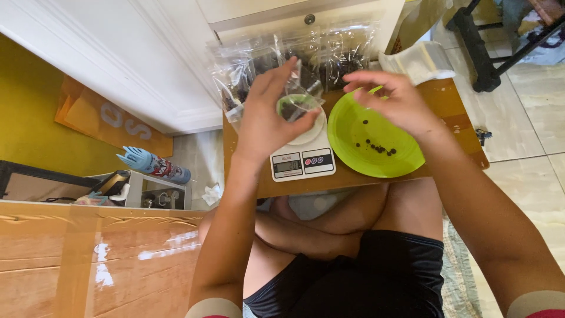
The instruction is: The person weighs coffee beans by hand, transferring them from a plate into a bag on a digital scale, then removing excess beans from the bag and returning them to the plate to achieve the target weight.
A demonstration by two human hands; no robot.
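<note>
My left hand (268,115) grips a small clear plastic bag (297,100) and holds it above a white kitchen scale (303,159) on a low wooden table (456,118). The bag has dark bits inside. My right hand (391,97) hovers over the far rim of a lime green plate (359,132), fingers pinched together; whether it holds anything I cannot tell. Several small dark beads or seeds (376,147) lie on the plate. The scale's display (287,165) is lit.
Several clear bags with dark contents (282,59) lean against the white wall behind the table. A stack of empty clear bags (421,59) lies at the table's far right. A cardboard box (100,259) stands at my left, a cluttered shelf (141,182) beyond it. My legs are crossed below.
</note>
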